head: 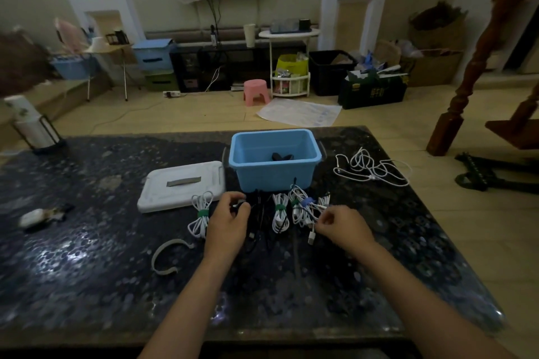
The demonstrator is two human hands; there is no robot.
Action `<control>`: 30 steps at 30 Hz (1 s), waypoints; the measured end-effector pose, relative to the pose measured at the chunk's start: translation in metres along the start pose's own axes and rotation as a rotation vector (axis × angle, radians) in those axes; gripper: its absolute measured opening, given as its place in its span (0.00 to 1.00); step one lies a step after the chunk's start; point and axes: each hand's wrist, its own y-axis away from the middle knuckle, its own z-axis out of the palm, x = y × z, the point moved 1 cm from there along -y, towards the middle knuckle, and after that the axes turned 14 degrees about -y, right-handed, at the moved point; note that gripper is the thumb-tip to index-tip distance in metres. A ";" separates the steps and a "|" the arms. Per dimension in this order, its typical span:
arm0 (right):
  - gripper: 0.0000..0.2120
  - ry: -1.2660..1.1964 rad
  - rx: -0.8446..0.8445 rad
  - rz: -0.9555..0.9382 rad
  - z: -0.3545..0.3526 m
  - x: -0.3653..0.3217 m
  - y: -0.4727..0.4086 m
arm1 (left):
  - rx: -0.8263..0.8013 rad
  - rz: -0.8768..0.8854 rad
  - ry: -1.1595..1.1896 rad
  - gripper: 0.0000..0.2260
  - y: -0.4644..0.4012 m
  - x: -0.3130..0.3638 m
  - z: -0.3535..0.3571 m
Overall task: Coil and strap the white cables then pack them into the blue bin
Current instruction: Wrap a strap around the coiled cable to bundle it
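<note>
The blue bin (274, 175) stands open at the table's middle with a small dark item inside. In front of it lie coiled white cables: one with a green strap (201, 214) at the left, one with a green strap (280, 211) in the middle, and one with a blue strap (304, 207) to the right. My left hand (227, 223) is closed on a dark cable bundle (256, 221). My right hand (341, 223) pinches the white cable end by its plug (311, 237). A loose uncoiled white cable (372, 167) lies right of the bin.
The bin's white lid (182, 185) lies left of the bin. A loose pale strap (166, 256) curls on the dark speckled table (87, 271). A small white object (38, 217) sits at the far left, and a white lantern-like item (32, 128) at the back left corner.
</note>
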 end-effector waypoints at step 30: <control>0.09 -1.165 -0.099 -0.005 0.009 -0.101 0.019 | -0.315 0.093 -0.453 0.08 0.002 -0.059 -0.012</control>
